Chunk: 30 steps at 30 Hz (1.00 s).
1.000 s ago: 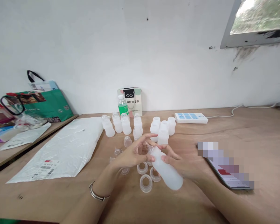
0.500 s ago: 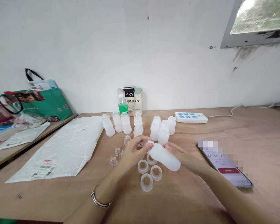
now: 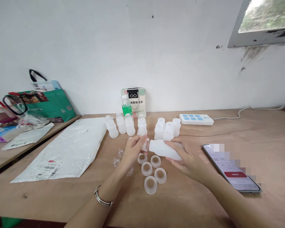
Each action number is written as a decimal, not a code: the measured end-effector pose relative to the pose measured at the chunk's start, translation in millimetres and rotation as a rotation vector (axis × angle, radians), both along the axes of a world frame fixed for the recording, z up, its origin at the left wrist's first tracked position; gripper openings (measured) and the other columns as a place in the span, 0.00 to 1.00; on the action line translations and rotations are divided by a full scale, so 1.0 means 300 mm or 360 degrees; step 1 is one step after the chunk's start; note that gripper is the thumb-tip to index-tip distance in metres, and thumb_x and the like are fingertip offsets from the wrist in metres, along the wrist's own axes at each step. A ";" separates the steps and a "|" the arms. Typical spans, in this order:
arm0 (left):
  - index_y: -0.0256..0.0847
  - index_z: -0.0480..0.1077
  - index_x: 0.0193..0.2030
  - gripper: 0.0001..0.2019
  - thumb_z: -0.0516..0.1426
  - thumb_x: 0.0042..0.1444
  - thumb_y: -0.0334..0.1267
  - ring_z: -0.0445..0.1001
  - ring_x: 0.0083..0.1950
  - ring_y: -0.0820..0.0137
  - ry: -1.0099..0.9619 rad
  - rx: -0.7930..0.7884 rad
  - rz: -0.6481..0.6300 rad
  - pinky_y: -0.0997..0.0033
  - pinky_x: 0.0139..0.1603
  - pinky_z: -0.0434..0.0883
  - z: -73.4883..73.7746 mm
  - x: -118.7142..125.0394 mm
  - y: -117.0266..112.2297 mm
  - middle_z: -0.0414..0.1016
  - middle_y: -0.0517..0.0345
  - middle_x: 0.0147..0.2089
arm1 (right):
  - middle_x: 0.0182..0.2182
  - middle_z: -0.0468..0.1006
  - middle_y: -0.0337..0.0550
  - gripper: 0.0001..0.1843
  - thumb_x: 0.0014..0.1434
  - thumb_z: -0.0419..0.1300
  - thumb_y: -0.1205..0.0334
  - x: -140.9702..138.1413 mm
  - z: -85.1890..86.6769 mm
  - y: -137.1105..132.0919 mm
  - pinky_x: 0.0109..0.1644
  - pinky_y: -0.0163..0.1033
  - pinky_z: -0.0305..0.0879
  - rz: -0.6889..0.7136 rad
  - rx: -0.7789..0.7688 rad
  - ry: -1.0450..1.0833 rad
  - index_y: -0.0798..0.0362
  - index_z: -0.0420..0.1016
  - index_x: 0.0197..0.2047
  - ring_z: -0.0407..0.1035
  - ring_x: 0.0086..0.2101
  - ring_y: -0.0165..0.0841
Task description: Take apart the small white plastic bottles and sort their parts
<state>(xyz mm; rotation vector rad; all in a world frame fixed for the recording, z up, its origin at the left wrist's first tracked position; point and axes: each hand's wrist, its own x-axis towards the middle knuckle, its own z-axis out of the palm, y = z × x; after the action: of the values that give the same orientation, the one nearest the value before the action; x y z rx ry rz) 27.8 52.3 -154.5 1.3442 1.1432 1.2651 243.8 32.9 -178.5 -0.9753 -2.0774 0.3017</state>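
Note:
My right hand [image 3: 186,158] is wrapped round a frosted white baby bottle [image 3: 161,148], held on its side with its mouth to the left. In my left hand [image 3: 135,148] I pinch a translucent bottle collar [image 3: 145,145], right in front of that mouth; whether the two touch I cannot tell. Beneath my hands several loose collar rings [image 3: 150,185] lie on the wooden table [image 3: 180,202]. Clear nipples [image 3: 117,162] rest to the left of my left wrist, some hidden by it. Behind stand capped bottles [image 3: 130,126] and, more to the right, open bottle bodies [image 3: 176,127].
A white plastic mailer [image 3: 68,148] covers the left of the table. A phone showing a timer [image 3: 232,169] lies at the right. Toward the wall are a power strip [image 3: 196,119], a drink bottle [image 3: 126,106] and a paper bag [image 3: 140,101]. A green bag [image 3: 54,106] stands far left.
The bottle has swung from slanting down to the right to nearly level. My left fingers have come off its neck and hold the collar before its mouth.

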 end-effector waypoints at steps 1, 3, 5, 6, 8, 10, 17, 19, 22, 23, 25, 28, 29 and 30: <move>0.37 0.65 0.22 0.22 0.56 0.52 0.56 0.64 0.22 0.76 -0.0059 -0.0012 0.0029 0.78 0.19 0.65 0.001 -0.001 0.003 0.65 0.62 0.22 | 0.48 0.70 0.50 0.23 0.57 0.60 0.57 0.012 -0.001 0.005 0.51 0.52 0.67 -0.0061 0.0096 0.0027 0.45 0.68 0.56 0.67 0.48 0.45; 0.38 0.64 0.22 0.22 0.55 0.52 0.57 0.65 0.21 0.77 -0.0119 -0.0006 0.0093 0.79 0.17 0.64 0.003 -0.001 0.005 0.64 0.63 0.21 | 0.50 0.69 0.51 0.24 0.56 0.61 0.54 0.032 -0.003 0.025 0.52 0.54 0.66 -0.0301 0.0146 0.0325 0.46 0.68 0.56 0.65 0.51 0.46; 0.38 0.64 0.25 0.21 0.56 0.51 0.56 0.67 0.20 0.77 -0.0101 -0.0017 0.0095 0.78 0.18 0.66 0.004 0.003 0.001 0.65 0.64 0.23 | 0.50 0.70 0.51 0.24 0.56 0.59 0.49 0.044 -0.003 0.056 0.52 0.53 0.67 -0.0468 -0.0004 0.0870 0.47 0.69 0.55 0.64 0.52 0.46; 0.38 0.65 0.26 0.20 0.56 0.52 0.56 0.68 0.21 0.77 -0.0080 -0.0023 0.0066 0.78 0.20 0.67 0.004 0.005 -0.002 0.66 0.64 0.24 | 0.49 0.72 0.50 0.23 0.57 0.58 0.48 0.047 -0.005 0.074 0.51 0.51 0.67 -0.0463 -0.0136 0.1152 0.48 0.69 0.54 0.65 0.52 0.45; 0.38 0.66 0.29 0.18 0.56 0.53 0.54 0.69 0.23 0.76 -0.0041 -0.0014 -0.0018 0.76 0.24 0.71 0.003 0.009 -0.007 0.67 0.64 0.26 | 0.46 0.75 0.48 0.23 0.56 0.58 0.46 0.049 -0.015 0.113 0.50 0.48 0.68 -0.0349 -0.0454 0.1516 0.50 0.70 0.51 0.68 0.50 0.42; 0.38 0.66 0.31 0.18 0.56 0.53 0.53 0.70 0.25 0.76 -0.0011 0.0019 -0.0100 0.75 0.28 0.72 -0.002 0.009 -0.008 0.68 0.64 0.27 | 0.44 0.78 0.48 0.23 0.51 0.63 0.48 0.048 -0.042 0.150 0.48 0.46 0.70 -0.0348 -0.0703 0.1558 0.52 0.71 0.47 0.72 0.47 0.42; 0.39 0.66 0.35 0.16 0.55 0.55 0.51 0.70 0.28 0.75 0.0061 0.0048 -0.0201 0.74 0.30 0.71 -0.026 0.008 0.001 0.67 0.64 0.29 | 0.43 0.77 0.49 0.24 0.40 0.70 0.59 0.054 -0.164 0.228 0.50 0.54 0.68 -0.0753 -0.0806 0.1295 0.49 0.65 0.39 0.71 0.46 0.47; 0.40 0.66 0.40 0.14 0.56 0.56 0.49 0.70 0.29 0.76 0.0083 0.0098 -0.0211 0.74 0.31 0.70 -0.027 0.011 0.000 0.66 0.64 0.30 | 0.42 0.77 0.49 0.23 0.40 0.69 0.60 0.055 -0.178 0.242 0.50 0.55 0.68 -0.0788 -0.0803 0.1225 0.48 0.64 0.38 0.71 0.46 0.47; 0.41 0.63 0.47 0.17 0.58 0.55 0.46 0.68 0.29 0.76 0.0125 0.0183 -0.0214 0.74 0.31 0.68 -0.029 0.014 0.001 0.66 0.64 0.32 | 0.42 0.76 0.49 0.24 0.40 0.68 0.60 0.052 -0.182 0.256 0.48 0.53 0.69 -0.0775 -0.0764 0.1140 0.49 0.62 0.39 0.72 0.44 0.46; 0.41 0.62 0.48 0.17 0.58 0.54 0.46 0.68 0.30 0.76 0.0141 0.0192 -0.0205 0.74 0.31 0.67 -0.030 0.014 0.001 0.66 0.63 0.33 | 0.43 0.76 0.50 0.25 0.40 0.68 0.59 0.050 -0.179 0.255 0.47 0.53 0.70 -0.0771 -0.0738 0.1119 0.49 0.62 0.40 0.72 0.44 0.46; 0.42 0.62 0.49 0.18 0.58 0.54 0.46 0.69 0.31 0.75 0.0173 0.0181 -0.0183 0.74 0.31 0.66 -0.031 0.012 0.000 0.67 0.62 0.35 | 0.47 0.72 0.53 0.30 0.39 0.69 0.58 0.046 -0.166 0.240 0.49 0.53 0.67 -0.0792 -0.0666 0.1087 0.51 0.61 0.44 0.69 0.48 0.47; 0.43 0.63 0.48 0.17 0.58 0.55 0.47 0.68 0.32 0.75 0.0231 0.0195 -0.0125 0.74 0.33 0.66 -0.030 0.010 -0.010 0.69 0.61 0.37 | 0.55 0.62 0.55 0.36 0.40 0.69 0.58 0.024 -0.130 0.178 0.58 0.56 0.56 -0.0921 -0.0291 0.1068 0.51 0.57 0.51 0.58 0.56 0.47; 0.43 0.64 0.47 0.16 0.58 0.55 0.46 0.67 0.32 0.75 0.0249 0.0219 -0.0101 0.74 0.33 0.65 -0.028 0.010 -0.015 0.69 0.60 0.37 | 0.54 0.61 0.54 0.34 0.44 0.67 0.57 0.008 -0.115 0.149 0.58 0.55 0.55 -0.0947 -0.0031 0.1062 0.51 0.57 0.51 0.58 0.55 0.46; 0.43 0.64 0.46 0.16 0.59 0.54 0.46 0.67 0.32 0.75 0.0263 0.0256 -0.0077 0.74 0.33 0.65 -0.028 0.011 -0.021 0.70 0.60 0.38 | 0.52 0.63 0.52 0.29 0.48 0.64 0.58 -0.013 -0.099 0.118 0.56 0.54 0.57 -0.0900 0.0189 0.1056 0.50 0.58 0.51 0.60 0.52 0.44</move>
<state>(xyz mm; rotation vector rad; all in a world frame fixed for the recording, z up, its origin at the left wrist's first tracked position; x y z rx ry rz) 31.2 46.1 -162.7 1.6112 1.1329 1.2509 239.9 68.2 -208.3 -1.1502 -1.1571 0.1677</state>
